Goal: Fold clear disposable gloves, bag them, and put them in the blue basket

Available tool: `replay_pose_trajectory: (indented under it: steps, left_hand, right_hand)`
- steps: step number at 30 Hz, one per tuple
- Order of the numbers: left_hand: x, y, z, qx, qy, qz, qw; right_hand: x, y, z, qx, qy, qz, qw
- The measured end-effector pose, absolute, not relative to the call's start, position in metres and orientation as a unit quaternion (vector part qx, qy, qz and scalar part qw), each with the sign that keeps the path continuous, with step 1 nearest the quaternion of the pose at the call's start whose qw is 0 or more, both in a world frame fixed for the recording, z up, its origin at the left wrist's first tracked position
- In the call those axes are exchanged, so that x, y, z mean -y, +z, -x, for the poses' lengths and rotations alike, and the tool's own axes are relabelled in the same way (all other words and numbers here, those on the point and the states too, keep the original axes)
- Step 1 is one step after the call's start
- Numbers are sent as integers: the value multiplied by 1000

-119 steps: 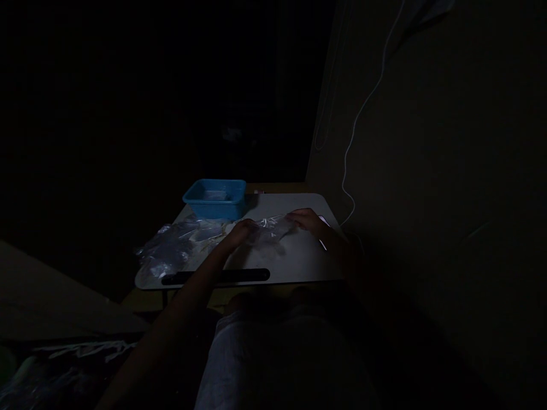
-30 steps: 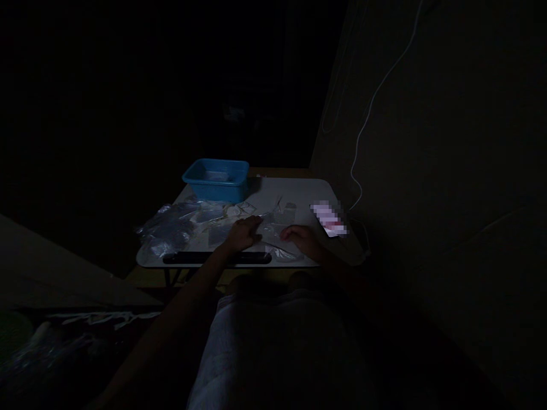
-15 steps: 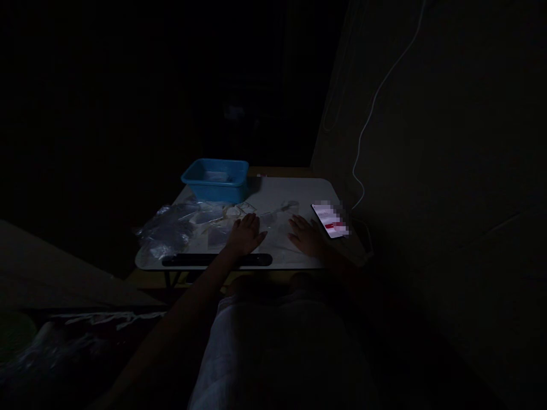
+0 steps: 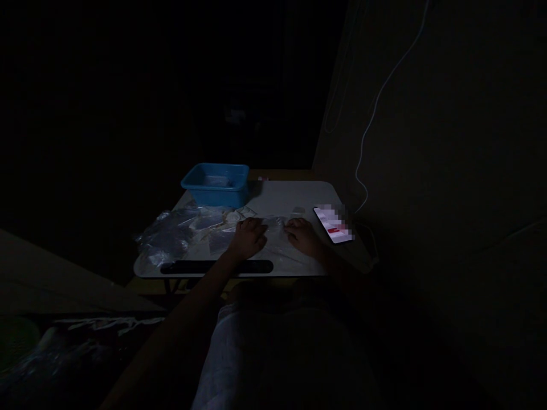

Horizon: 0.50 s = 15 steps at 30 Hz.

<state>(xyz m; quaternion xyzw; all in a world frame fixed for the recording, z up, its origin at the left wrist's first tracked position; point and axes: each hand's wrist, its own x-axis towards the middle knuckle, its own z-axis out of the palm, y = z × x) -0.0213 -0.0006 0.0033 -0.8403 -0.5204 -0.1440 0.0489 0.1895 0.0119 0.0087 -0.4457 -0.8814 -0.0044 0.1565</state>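
The room is dim. A thin clear plastic bag (image 4: 277, 239) lies across the white table between my hands. My left hand (image 4: 249, 238) has its fingers curled and closed at the bag's left side. On the other side, my right hand (image 4: 302, 234) pinches the bag's edge, thumb against bent fingers. Beyond my left hand sit small pale flat pieces (image 4: 234, 217), hard to make out. A small pale translucent piece (image 4: 298, 210) rests just past my right hand.
A blue plastic basket (image 4: 216, 195) stands at the table's back left. Crumpled clear plastic (image 4: 164, 236) covers the left side. A lit phone (image 4: 332, 225) lies at the right. A black strip (image 4: 260, 266) runs along the front edge of the table (image 4: 294, 191). A white cable (image 4: 376, 102) hangs along the wall.
Both hands were lying flat with fingers spread; now their fingers are curled in on the clear plastic bag. The plastic between them has shifted and bunched slightly.
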Motion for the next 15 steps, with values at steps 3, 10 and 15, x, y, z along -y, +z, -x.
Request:
replay_pose_trajectory:
  steps: [3, 10, 15]
  left_hand:
    - [1, 2, 21, 526, -126, 840, 44]
    - [1, 0, 21, 528, -97, 842, 55]
    - [0, 1, 20, 559, -127, 818, 51]
  right_hand:
    - [-25, 8, -187, 881, -12, 451, 145]
    - [-51, 9, -179, 855, -12, 505, 120]
    - [-52, 10, -175, 831, -22, 545, 112]
